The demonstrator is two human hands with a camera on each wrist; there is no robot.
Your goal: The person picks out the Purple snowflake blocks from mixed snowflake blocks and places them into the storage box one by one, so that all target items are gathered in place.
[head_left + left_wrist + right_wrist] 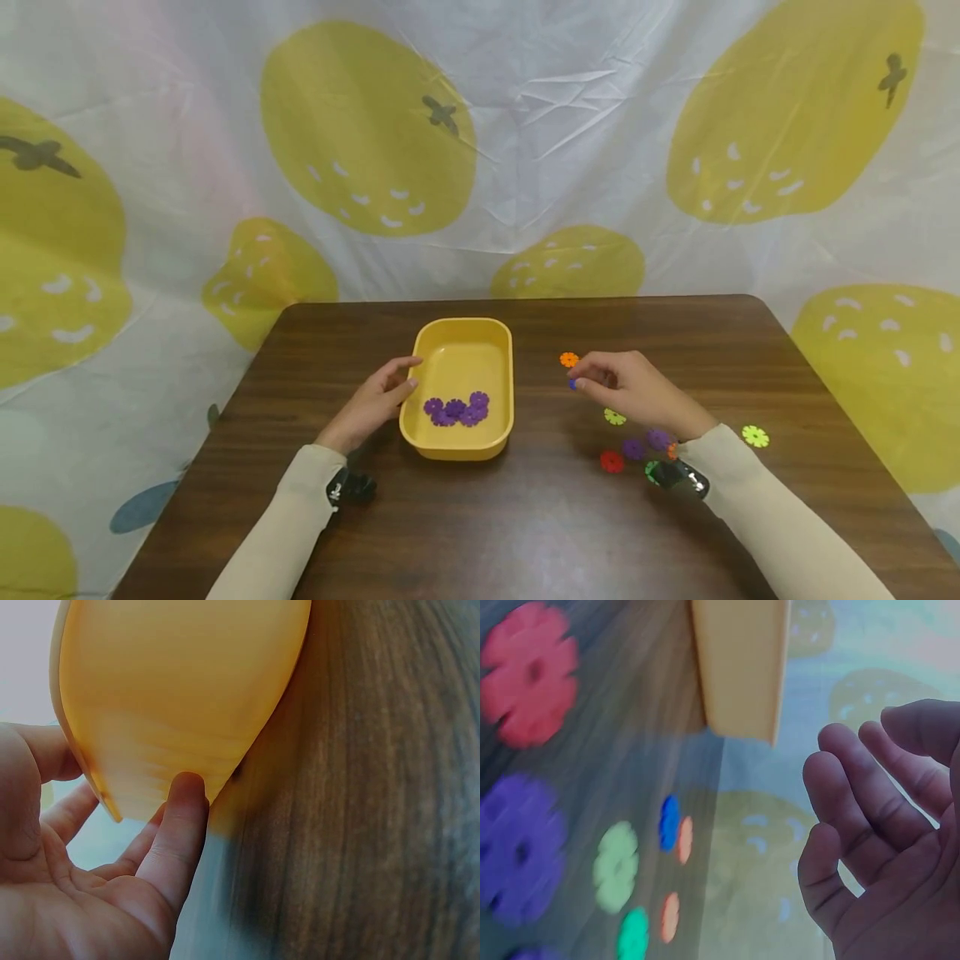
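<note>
A yellow plastic bin (457,446) stands left of centre on the table, with several purple flower-shaped notched discs (454,408) lying in its near end. My left hand (375,406) holds the bin's left side, its thumb against the outer wall and a finger reaching over the rim, as the left wrist view shows from below. My right hand (637,385) hovers right of the bin, fingers loosely bent and empty. Just by its fingertips in the head view lies a blue disc (670,823), mostly hidden by the hand. An orange disc (569,359) lies just beyond it.
Around my right wrist lie a red disc (611,462), purple discs (633,449), a green disc (651,472) and yellow-green discs (615,417), with another yellow-green one (756,436) farther right. A fruit-patterned curtain (480,167) hangs behind the brown table (540,533).
</note>
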